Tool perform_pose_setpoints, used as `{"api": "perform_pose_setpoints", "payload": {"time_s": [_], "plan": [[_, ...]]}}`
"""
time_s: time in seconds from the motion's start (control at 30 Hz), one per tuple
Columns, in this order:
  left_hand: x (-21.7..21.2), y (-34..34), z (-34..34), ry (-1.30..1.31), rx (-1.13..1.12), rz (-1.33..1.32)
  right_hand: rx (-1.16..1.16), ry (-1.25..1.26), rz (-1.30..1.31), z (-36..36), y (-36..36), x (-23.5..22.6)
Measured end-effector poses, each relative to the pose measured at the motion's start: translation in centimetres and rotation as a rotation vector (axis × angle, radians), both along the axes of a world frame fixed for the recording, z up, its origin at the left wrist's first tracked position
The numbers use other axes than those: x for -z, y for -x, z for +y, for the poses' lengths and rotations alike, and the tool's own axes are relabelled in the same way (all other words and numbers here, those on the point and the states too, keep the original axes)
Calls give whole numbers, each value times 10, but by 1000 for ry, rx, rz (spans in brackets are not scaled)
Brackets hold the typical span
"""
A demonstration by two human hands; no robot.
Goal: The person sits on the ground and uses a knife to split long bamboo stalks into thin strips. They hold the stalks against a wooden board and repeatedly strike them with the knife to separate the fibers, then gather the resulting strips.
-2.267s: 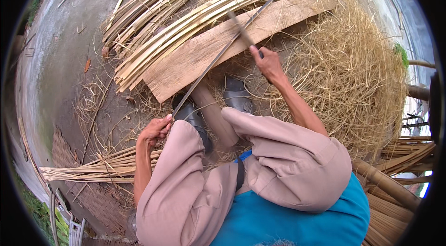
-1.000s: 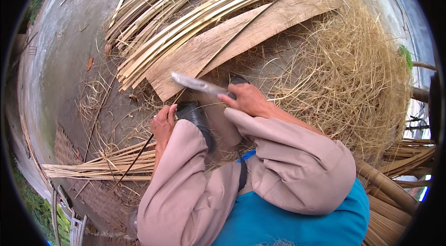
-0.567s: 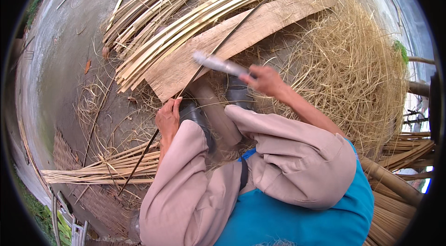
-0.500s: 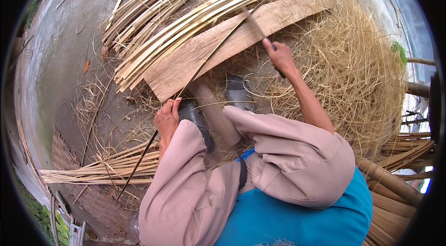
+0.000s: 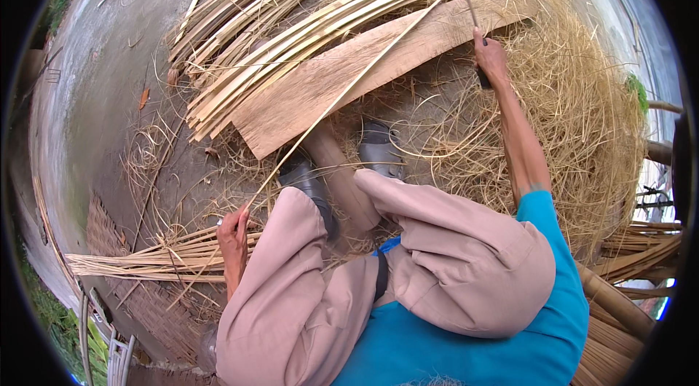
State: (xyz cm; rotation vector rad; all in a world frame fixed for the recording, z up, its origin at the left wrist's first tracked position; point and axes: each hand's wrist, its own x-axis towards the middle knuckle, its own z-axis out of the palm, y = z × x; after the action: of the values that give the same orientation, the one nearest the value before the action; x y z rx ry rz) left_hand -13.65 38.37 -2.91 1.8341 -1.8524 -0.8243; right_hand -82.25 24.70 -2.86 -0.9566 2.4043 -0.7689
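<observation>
My left hand (image 5: pixel 233 237), beside my left knee, is closed on a long thin bamboo strip (image 5: pixel 349 87). The strip's pale face shows, and it slants up to the right across a wide wooden board (image 5: pixel 306 98). My right hand (image 5: pixel 491 62) is wrapped round the dark handle of a knife (image 5: pixel 470 9). Its thin blade points away from me over the far right part of the board, close to the strip's far end. I cannot tell whether blade and strip touch.
Split bamboo strips (image 5: pixel 349 11) lie beyond the board; more strips (image 5: pixel 145 266) lie at left, above a woven mat (image 5: pixel 138 313). A heap of curly shavings (image 5: pixel 561 124) covers the right. A round log (image 5: pixel 336 175) stands between my shoes (image 5: pixel 380 149).
My right hand has moved up and right with the knife, the arm stretching out. My left hand has moved down and left. The strip showed a dark face before and shows a pale one now.
</observation>
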Motion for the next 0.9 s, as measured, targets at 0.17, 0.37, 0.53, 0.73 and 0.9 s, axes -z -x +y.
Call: {"api": "perform_pose_setpoints", "payload": {"time_s": [0.17, 0.37, 0.53, 0.73, 0.9], "plan": [[0, 104, -47, 8, 109, -49, -428, -48, -80, 56, -167, 21], [9, 123, -68, -129, 118, 178, -881, 125, 161, 116, -244, 17], [-12, 149, -70, -207, 59, 301, -574, -20, 28, 84, -194, 15], [7, 58, -30, -158, 119, 145, -714, -26, 123, 86, -158, 20], [12, 2, -15, -156, 90, 159, 45, -80, 236, 31, 49, 34]]}}
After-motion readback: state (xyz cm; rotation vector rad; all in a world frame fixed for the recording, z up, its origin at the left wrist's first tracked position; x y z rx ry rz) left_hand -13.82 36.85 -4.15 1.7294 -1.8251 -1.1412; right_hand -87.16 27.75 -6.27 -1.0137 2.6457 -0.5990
